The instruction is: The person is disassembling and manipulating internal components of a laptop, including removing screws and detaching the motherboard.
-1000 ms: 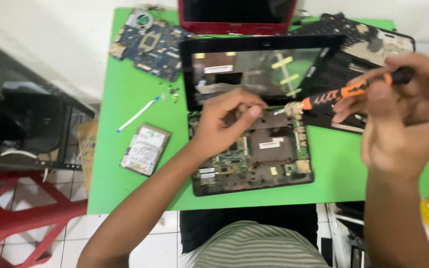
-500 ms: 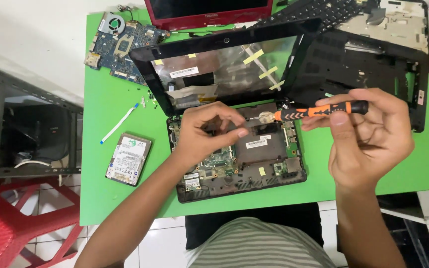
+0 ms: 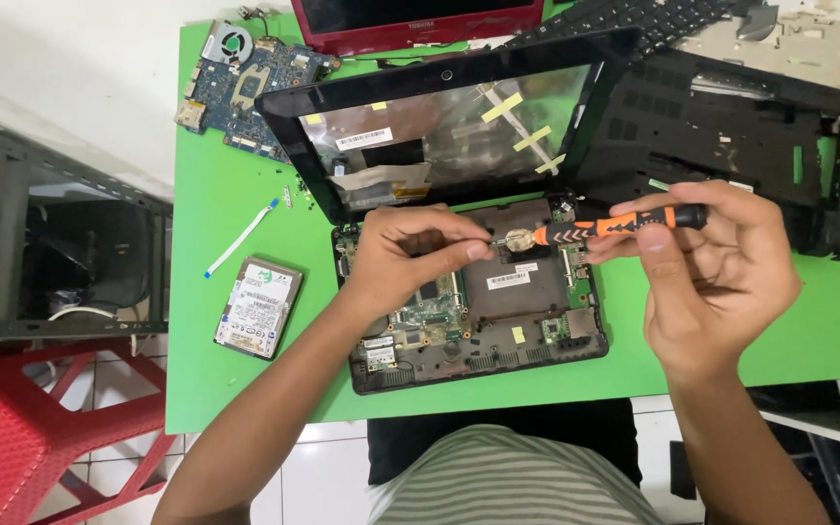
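Observation:
An opened small laptop (image 3: 483,321) lies on the green table (image 3: 235,389), its circuit board bare and its black screen frame (image 3: 439,126) tilted back. My left hand (image 3: 410,258) rests on the board, its fingertips pinched near the metal tip of a screwdriver. My right hand (image 3: 712,277) holds that orange and black screwdriver (image 3: 614,226) level, the tip pointing left at the board's upper middle.
A hard drive (image 3: 260,306) and a white ribbon cable (image 3: 241,236) lie left of the laptop. A blue motherboard with a fan (image 3: 245,78) sits at the back left, a red laptop (image 3: 420,21) behind, a black laptop shell (image 3: 741,136) at right. A red stool (image 3: 21,437) stands lower left.
The view has shifted, so the table sits lower and further right in frame. My right hand lowered the screwdriver from a slant to level, its tip now meeting my left fingertips.

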